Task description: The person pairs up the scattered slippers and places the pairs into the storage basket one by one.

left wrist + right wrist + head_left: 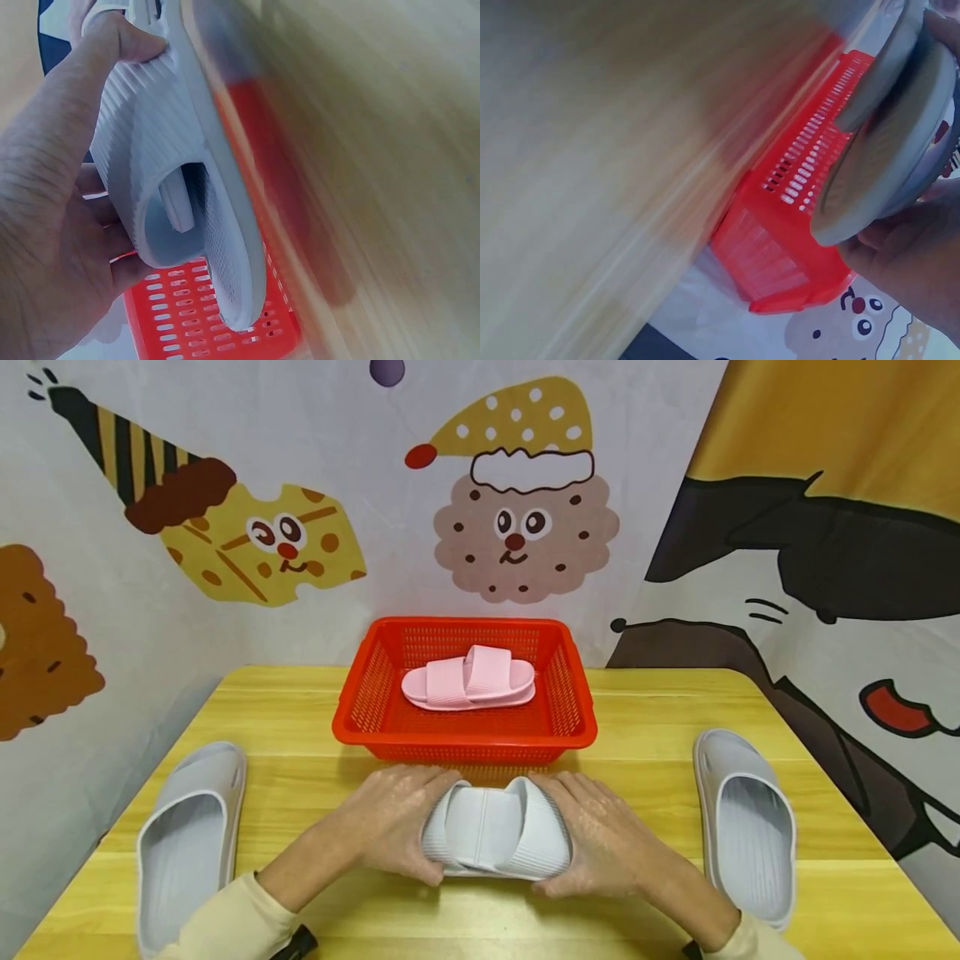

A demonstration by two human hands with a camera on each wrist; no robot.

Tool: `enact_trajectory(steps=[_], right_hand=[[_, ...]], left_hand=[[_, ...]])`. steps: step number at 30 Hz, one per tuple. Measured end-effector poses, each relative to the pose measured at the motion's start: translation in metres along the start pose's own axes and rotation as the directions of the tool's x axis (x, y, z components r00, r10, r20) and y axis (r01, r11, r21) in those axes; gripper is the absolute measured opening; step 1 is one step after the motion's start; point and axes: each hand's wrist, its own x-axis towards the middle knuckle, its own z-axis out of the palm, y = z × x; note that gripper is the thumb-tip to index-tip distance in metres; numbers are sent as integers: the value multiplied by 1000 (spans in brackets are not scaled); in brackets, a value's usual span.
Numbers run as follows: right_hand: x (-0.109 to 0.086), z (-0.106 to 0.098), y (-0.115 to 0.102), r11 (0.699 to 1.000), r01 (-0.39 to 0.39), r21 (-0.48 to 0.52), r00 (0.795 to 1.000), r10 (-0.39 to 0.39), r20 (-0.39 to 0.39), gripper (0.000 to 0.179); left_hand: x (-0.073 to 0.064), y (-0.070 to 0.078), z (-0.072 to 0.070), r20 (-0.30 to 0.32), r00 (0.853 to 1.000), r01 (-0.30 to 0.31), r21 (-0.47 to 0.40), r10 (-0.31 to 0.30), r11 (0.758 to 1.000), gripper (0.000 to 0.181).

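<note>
Both of my hands hold a pair of pale grey ribbed slide slippers (498, 831) in front of the basket. The slippers are nested together and lie crosswise. My left hand (397, 818) grips the left end, thumb on the near side and fingers on the far side. At the right end my right hand (596, 835) holds on in the same way. The left wrist view shows the thumb pressed on the ribbed strap (154, 112). Two soles (900, 150) appear close together in the right wrist view. A pink pair of slippers (468, 678) sits inside the red basket (465, 745).
A grey closed-toe slipper (191, 835) lies at the table's left side, beside my left forearm. Its like, another grey slipper (750, 827), lies at the right side. The wooden table (637, 710) ends at a cartoon-printed cloth (300, 635) behind the basket.
</note>
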Motion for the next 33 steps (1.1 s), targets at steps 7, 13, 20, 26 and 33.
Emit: enact_trajectory(steps=[7,13,20,26,33], right_hand=[[3,0,-3,1000,12,-11,1000,-13,-23,114],[4,-1,-5,1000,27,-12,999,-27,-20,110],[5,-3,-7,999,48,-13,999,-48,9,110],[7,-4,-8,999,50,-18,999,-50,6,110],[8,-4,-11,997,68,-21,998,-68,7,108]], left_hand=[[1,0,0,-3,1000,2,1,-2,1000,97],[0,0,0,16,1000,5,5,-5,1000,97],[0,0,0,38,999,-1,-10,2,1000,92],[1,-2,1,31,1000,0,8,0,1000,96],[2,0,2,66,998,4,-1,-4,1000,101]])
